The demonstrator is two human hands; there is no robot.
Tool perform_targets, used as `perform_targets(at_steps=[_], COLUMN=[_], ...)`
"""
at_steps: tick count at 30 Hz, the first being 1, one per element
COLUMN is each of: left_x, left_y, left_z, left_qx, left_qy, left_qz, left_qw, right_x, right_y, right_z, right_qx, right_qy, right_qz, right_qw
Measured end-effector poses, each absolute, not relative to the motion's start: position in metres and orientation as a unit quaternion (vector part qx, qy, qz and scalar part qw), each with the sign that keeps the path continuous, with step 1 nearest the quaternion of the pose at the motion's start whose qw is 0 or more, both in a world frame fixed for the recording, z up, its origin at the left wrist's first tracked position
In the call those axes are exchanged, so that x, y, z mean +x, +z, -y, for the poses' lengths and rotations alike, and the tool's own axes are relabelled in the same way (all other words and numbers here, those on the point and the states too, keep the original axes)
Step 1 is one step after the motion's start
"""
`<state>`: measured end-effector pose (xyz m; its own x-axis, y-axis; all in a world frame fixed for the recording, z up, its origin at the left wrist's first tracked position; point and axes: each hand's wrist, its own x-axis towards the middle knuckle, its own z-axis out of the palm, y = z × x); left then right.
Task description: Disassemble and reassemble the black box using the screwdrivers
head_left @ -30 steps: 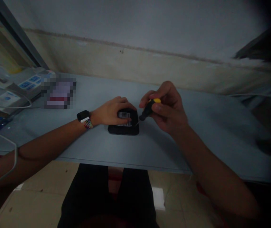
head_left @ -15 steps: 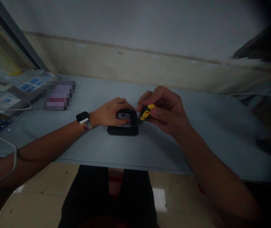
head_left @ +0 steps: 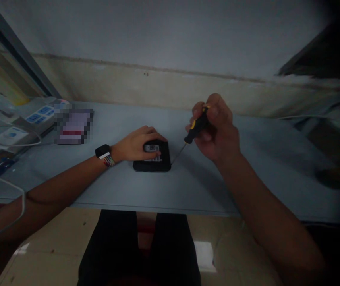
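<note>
While under left hand [head_left: 137, 143] — box [head_left: 152, 163], screwdriver [head_left: 195, 126] alongside

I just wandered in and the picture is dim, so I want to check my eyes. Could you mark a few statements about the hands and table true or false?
1. The left hand rests on the small black rectangular box. True.
2. The right hand grips a red hammer. False: it grips a black-and-yellow-handled screwdriver.
3. The box lies on the floor. False: it lies on the pale grey table.
4. A dark wristwatch sits on the left wrist. True.
</note>
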<state>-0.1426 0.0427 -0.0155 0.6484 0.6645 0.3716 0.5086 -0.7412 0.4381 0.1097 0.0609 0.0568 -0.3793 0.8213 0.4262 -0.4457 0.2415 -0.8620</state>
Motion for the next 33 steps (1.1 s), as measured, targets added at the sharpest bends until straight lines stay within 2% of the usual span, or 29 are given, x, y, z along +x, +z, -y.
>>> perform_targets(at_steps=[3, 10, 18, 23, 28, 33], left_x=[-0.145, -0.152, -0.149, -0.141, -0.156, -0.209], left_y=[-0.016, -0.019, -0.021, -0.018, -0.003, -0.001], left_z=[-0.044, -0.053, -0.056, -0.058, -0.059, -0.061], left_qx=[0.897, 0.887, 0.888, 0.876, 0.806, 0.631], left_qy=[0.262, 0.266, 0.279, 0.268, 0.212, 0.179], left_qz=[-0.333, -0.367, -0.36, -0.402, -0.549, -0.749], left_qw=[0.129, 0.09, 0.073, 0.016, -0.059, -0.098], right_x=[0.115, 0.116, 0.116, 0.117, 0.118, 0.118], right_y=[0.049, 0.003, -0.025, -0.032, -0.036, -0.039], right_z=[-0.079, -0.115, -0.131, -0.134, -0.134, -0.138], right_qx=[-0.241, -0.412, -0.45, -0.461, -0.459, -0.447], right_qy=[0.6, 0.517, 0.391, 0.339, 0.353, 0.367], right_qz=[0.525, 0.53, 0.667, 0.698, 0.695, 0.695], right_qw=[0.554, 0.531, 0.447, 0.431, 0.426, 0.427])
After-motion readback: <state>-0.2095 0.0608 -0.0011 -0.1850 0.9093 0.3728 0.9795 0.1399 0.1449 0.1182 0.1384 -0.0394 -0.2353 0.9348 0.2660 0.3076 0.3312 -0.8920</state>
